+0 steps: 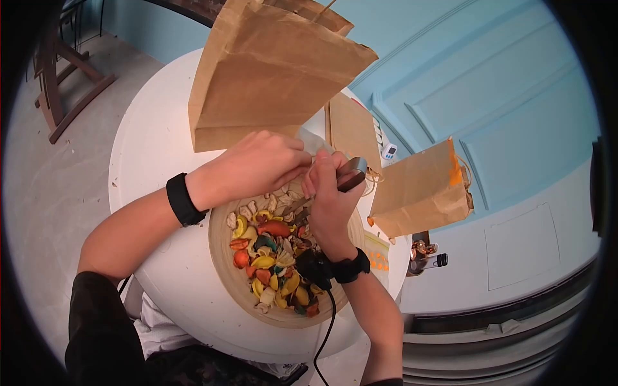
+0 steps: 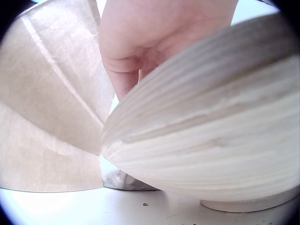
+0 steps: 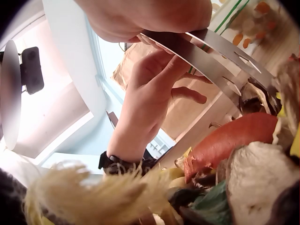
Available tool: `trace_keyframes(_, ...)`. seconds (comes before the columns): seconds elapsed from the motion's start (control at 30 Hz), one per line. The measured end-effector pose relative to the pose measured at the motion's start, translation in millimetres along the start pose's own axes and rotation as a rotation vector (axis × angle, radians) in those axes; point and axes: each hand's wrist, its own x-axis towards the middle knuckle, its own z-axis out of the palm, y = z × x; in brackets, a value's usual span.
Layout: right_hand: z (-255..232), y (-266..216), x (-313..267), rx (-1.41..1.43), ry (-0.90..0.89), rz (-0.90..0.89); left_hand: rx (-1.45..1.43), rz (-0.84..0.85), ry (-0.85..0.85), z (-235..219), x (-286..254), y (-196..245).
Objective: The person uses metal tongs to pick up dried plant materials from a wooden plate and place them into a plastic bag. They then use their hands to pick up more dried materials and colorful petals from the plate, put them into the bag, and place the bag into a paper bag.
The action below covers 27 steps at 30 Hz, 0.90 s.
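Note:
Metal tongs (image 3: 201, 61) are gripped in my right hand (image 1: 331, 209), their slotted ends at a dark dried piece (image 3: 255, 98) in the right wrist view. Below them, a pale wooden bowl (image 1: 225, 276) holds colourful dried pieces (image 1: 264, 262), including a long red one (image 3: 229, 140). My left hand (image 1: 264, 164) reaches over the bowl's far rim, close to my right hand, with bent fingers partly hidden. Beside both hands is part of a translucent bag (image 1: 312, 139); whether my left fingers pinch it is unclear. The left wrist view shows my left hand (image 2: 159, 37) behind the bowl.
A large brown paper bag (image 1: 270, 71) stands beyond the bowl on the round white table (image 1: 154, 135). To the right are a smaller paper bag (image 1: 418, 190), a white timer (image 1: 389, 151) and dark bottles (image 1: 420, 257). A black cable (image 1: 325, 341) hangs from my right wrist.

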Motion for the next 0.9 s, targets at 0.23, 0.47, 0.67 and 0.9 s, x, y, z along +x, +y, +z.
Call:
trace_keyframes(0.23,-4,-4,0,0.077,0.035,0.036,0.021,-0.005,-0.028,1,1,0)
trace_keyframes(0.47,-14,-23,10,0.145,0.074,0.017,0.02,0.025,0.038,3,0,-1)
trace_keyframes(0.67,-27,-64,30,0.118,0.073,-0.13,0.017,0.025,0.045,5,0,-2)
trace_keyframes(0.9,-45,-47,63,0.03,0.194,-0.278,0.013,0.025,0.039,3,1,1)
